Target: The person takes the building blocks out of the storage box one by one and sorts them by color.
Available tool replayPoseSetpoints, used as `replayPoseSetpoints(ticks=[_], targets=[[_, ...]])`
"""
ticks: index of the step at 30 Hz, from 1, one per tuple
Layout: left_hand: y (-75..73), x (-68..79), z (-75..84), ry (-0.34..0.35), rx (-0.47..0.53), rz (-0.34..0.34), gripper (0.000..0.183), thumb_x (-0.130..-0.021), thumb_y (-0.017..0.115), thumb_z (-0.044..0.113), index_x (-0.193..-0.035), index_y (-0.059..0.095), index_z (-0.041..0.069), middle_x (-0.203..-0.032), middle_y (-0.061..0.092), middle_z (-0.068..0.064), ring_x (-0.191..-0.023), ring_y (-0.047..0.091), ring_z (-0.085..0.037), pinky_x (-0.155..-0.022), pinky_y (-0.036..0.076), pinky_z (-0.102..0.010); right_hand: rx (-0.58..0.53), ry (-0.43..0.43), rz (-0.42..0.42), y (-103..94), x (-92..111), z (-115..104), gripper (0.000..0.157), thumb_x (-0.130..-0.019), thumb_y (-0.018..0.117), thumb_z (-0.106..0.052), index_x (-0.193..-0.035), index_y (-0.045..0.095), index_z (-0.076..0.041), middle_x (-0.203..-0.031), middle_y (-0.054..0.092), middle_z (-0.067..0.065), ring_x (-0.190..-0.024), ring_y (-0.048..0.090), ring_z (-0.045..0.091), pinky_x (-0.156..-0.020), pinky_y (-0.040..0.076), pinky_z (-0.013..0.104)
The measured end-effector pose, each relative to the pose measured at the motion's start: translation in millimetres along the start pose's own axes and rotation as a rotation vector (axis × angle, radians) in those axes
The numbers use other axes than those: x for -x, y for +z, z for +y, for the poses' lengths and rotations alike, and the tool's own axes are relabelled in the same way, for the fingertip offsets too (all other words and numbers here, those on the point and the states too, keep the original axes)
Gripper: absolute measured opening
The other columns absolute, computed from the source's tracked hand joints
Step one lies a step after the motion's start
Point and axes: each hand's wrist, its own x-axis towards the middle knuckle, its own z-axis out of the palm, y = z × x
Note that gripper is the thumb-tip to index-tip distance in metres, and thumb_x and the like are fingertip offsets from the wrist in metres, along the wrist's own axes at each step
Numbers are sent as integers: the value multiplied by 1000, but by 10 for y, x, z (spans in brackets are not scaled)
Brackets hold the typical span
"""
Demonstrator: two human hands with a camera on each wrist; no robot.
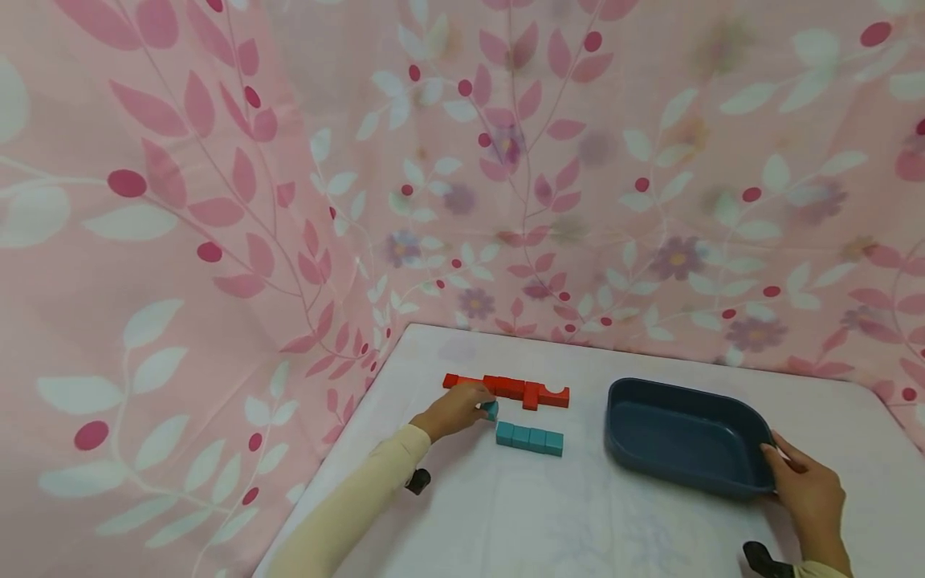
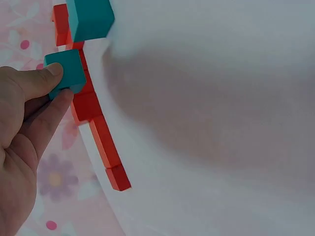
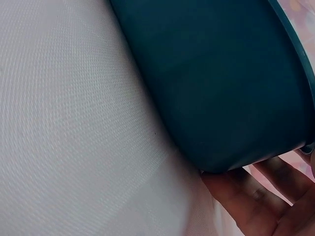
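Between thumb and fingertips, my left hand (image 1: 455, 408) pinches a small teal block (image 2: 70, 73). That hand is just in front of a line of red blocks (image 1: 509, 388), partly covering the line's left portion in the head view. Nearer to me lies a straight row of several teal blocks (image 1: 530, 439); one end of it shows at the top of the left wrist view. On the right side, my right hand (image 1: 812, 494) grips the right end of a dark blue rectangular tray (image 1: 679, 433), thumb at the rim and fingers (image 3: 246, 194) against the outer wall. Nothing lies inside the tray.
A white cloth covers the table (image 1: 549, 514). Pink floral curtain (image 1: 520, 201) hangs along the back and left sides, right at the table's edges. Black wrist straps (image 1: 419, 482) show at both sleeves.
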Motion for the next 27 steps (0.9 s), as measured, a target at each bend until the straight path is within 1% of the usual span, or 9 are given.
replayPoseSetpoints(ticks=[5, 6, 8, 12, 13, 15, 23, 26, 27], targets=[[40, 96, -32, -26, -1, -26, 35, -87, 75, 13, -121, 70, 7, -110, 69, 2, -101, 63, -11, -86, 50, -19, 4, 14, 0, -5, 0, -5, 60, -95, 54, -51, -143, 40, -18, -128, 49, 22, -131, 40, 43, -102, 36, 54], [56, 107, -32, -30, 0, -36, 35, -87, 75, 13, -121, 70, 8, -111, 69, 2, -102, 63, -11, -87, 50, -20, 8, 13, 1, -8, -2, -6, 60, -95, 55, -51, -143, 41, -18, -128, 50, 22, -128, 44, 42, -98, 44, 47], [88, 132, -29, -44, 4, -55, 35, -87, 74, 14, -122, 70, 9, -112, 69, 3, -102, 63, -10, -87, 50, -20, -3, 11, -2, -10, -6, -3, 60, -94, 56, -51, -142, 42, -18, -127, 51, 23, -105, 64, 23, -83, 54, 33], [121, 137, -6, -55, 8, -74, 34, -87, 74, 15, -121, 70, 10, -113, 69, 3, -104, 63, -11, -89, 50, -23, -11, 4, 3, -4, -1, -8, 60, -94, 55, -51, -142, 42, -17, -126, 51, 24, -104, 64, 24, -86, 52, 34], [127, 137, -2, -54, 8, -75, 34, -87, 74, 15, -121, 70, 10, -113, 69, 3, -104, 62, -11, -89, 50, -23, -15, 8, 2, 0, 3, -9, 60, -95, 55, -51, -143, 41, -17, -127, 50, 24, -110, 62, 26, -94, 47, 43], [141, 129, 3, -49, 9, -79, 35, -87, 74, 15, -121, 70, 11, -113, 69, 4, -105, 62, -11, -89, 50, -23, -6, 17, 4, 8, 8, -17, 60, -95, 53, -51, -143, 40, -17, -128, 49, 23, -130, 41, 44, -103, 34, 56], [207, 110, -6, -58, 17, -82, 34, -88, 74, 17, -121, 71, 11, -112, 69, 4, -102, 61, -9, -87, 50, -21, -11, 1, 9, 6, -9, -15, 60, -95, 55, -50, -143, 42, -17, -128, 50, 23, -131, 39, 43, -105, 32, 54], [228, 117, -11, -53, 19, -79, 34, -88, 74, 18, -121, 70, 10, -111, 68, 4, -102, 61, -10, -87, 50, -21, -1, 7, 6, 3, -1, -8, 60, -94, 55, -51, -142, 42, -18, -126, 52, 22, -130, 41, 42, -104, 35, 54], [236, 120, -13, -49, 17, -77, 34, -88, 74, 18, -121, 70, 10, -112, 68, 3, -102, 61, -10, -87, 50, -21, 7, 5, 10, 2, 1, -6, 60, -94, 56, -51, -142, 42, -18, -125, 53, 22, -128, 44, 42, -100, 42, 47]])
